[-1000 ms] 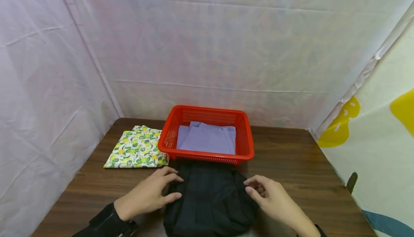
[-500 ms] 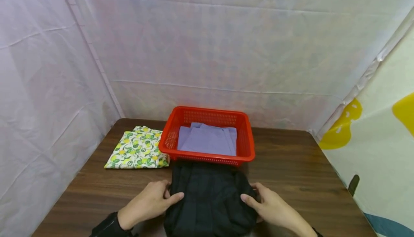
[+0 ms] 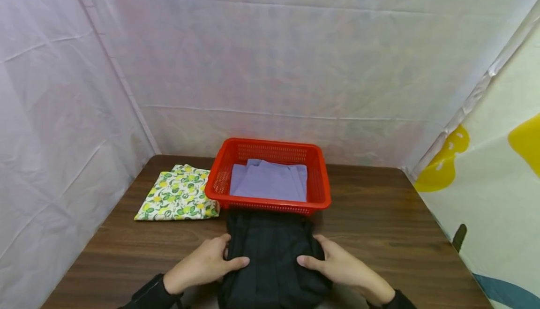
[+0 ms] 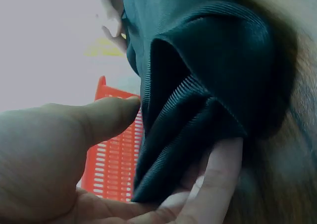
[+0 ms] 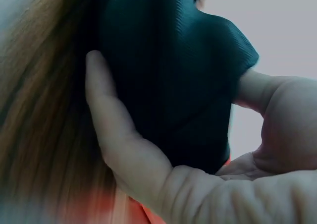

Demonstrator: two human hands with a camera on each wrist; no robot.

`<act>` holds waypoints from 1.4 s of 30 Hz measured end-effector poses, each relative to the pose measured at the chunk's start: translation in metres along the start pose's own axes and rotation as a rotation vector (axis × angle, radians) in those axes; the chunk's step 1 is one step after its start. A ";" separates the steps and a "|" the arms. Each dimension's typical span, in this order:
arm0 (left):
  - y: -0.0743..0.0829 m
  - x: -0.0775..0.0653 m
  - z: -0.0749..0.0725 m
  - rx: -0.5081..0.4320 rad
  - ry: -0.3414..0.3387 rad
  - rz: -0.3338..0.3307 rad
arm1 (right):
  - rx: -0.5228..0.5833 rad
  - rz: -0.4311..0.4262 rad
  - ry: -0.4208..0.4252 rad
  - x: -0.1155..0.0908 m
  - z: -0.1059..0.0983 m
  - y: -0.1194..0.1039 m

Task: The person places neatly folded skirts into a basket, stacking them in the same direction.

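A folded black garment (image 3: 272, 267), thick and layered, lies at the front of the table, its far edge right at the red basket. My left hand (image 3: 204, 264) grips its left side, thumb on top and fingers at the edge. On the opposite side my right hand (image 3: 346, 267) holds it the same way. In the left wrist view, the black fabric (image 4: 223, 60) shows open, looped folds, with fingers tucked beneath. The right wrist view has the right hand's fingers (image 5: 119, 120) along the underside of the cloth (image 5: 163, 85); its thumb tip is hidden behind the fabric.
Behind the garment stands a red perforated basket (image 3: 325, 182) with folded lavender cloth (image 3: 270, 180) inside. A folded lemon-print cloth (image 3: 181, 194) lies left of the basket, against its side. The brown wooden table (image 3: 379, 215) meets white fabric walls (image 3: 278, 65) at the back.
Both hands have gone from loosely hovering at the garment's sides to gripping it, with thumbs on top. They have moved inward, and the garment's sides are drawn in narrower.
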State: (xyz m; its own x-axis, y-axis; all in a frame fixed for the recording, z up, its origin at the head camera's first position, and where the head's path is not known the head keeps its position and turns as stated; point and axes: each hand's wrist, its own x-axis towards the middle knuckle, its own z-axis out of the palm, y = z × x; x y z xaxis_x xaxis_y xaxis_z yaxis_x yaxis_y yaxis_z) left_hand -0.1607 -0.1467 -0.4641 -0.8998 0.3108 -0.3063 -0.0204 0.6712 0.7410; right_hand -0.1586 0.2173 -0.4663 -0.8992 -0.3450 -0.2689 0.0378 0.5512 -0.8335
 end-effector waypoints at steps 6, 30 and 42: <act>0.002 0.007 0.002 0.025 -0.011 0.011 | 0.033 -0.035 -0.012 0.007 0.006 -0.001; -0.007 0.009 0.003 -0.202 -0.224 0.284 | 0.246 -0.156 -0.080 0.015 0.023 0.012; -0.005 0.004 -0.003 -0.245 -0.274 0.315 | 0.133 -0.263 -0.070 0.004 0.018 0.011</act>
State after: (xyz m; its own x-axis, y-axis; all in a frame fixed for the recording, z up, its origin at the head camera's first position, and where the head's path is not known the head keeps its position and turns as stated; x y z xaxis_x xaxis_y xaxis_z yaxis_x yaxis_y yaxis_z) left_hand -0.1661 -0.1511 -0.4674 -0.7315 0.6613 -0.1662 0.1029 0.3481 0.9318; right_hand -0.1535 0.2082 -0.4851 -0.8539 -0.5164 -0.0643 -0.1312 0.3332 -0.9337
